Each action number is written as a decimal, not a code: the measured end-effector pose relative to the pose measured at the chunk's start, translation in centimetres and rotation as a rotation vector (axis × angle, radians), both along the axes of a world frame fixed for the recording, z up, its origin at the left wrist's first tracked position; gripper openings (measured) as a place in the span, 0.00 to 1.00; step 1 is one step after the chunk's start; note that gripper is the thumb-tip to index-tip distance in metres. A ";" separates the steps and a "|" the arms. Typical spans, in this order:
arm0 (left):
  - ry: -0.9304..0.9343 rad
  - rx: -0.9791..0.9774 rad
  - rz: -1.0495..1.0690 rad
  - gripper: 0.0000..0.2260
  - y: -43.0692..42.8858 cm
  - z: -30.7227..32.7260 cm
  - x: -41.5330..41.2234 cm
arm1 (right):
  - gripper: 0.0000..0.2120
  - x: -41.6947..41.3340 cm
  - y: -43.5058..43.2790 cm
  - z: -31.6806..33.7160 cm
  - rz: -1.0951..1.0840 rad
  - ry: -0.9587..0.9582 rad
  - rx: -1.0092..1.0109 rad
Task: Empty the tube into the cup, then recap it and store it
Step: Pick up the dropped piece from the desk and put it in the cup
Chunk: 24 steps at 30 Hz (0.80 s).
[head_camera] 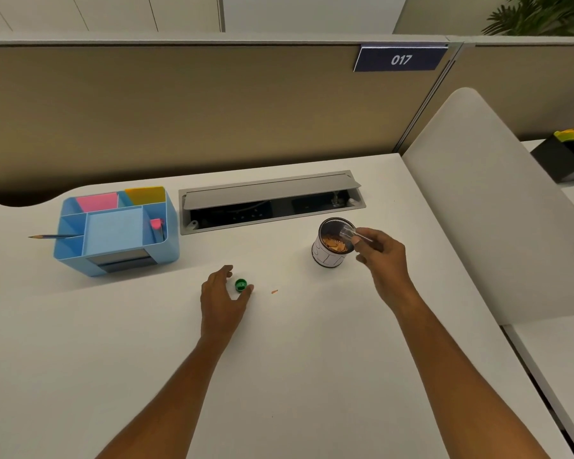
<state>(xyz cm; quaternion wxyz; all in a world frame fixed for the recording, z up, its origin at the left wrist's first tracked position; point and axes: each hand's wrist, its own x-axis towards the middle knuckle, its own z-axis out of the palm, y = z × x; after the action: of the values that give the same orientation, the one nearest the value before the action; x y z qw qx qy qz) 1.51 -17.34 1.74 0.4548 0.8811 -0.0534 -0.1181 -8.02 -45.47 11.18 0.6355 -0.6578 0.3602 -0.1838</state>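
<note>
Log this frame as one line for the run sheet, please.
phase: emptying | right hand: tilts clear tube over cup | left hand: at green cap on desk | recap: pending

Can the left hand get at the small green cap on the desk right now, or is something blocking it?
Probably yes. The left hand is open right beside the small round green plastic cap, fingers curved around it, and nothing lies between them on the white desk. The right hand is away at the cup.
</note>
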 end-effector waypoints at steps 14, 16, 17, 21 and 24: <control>0.159 -0.445 0.007 0.17 -4.1 7.5 -1.2 | 0.12 2.3 12.1 -1.9 0.252 -0.203 0.423; 0.223 -0.498 0.068 0.15 -3.2 7.1 -0.9 | 0.12 2.5 12.5 -2.5 0.277 -0.190 0.425; 0.251 -0.527 0.094 0.14 -2.6 6.9 -0.7 | 0.12 2.6 12.5 -2.9 0.280 -0.176 0.432; 0.346 -0.617 0.229 0.07 -0.3 6.3 -0.1 | 0.09 2.3 12.1 -5.5 0.198 0.000 0.089; 0.386 -0.605 0.301 0.08 1.0 5.8 0.2 | 0.08 1.6 12.2 -8.0 0.236 0.200 -0.362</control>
<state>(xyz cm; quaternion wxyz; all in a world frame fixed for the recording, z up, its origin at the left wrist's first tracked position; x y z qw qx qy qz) 1.71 -16.36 7.53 0.7080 0.6668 0.1307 -0.1926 -6.42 -33.23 3.15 0.4856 -0.8134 0.3029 -0.1036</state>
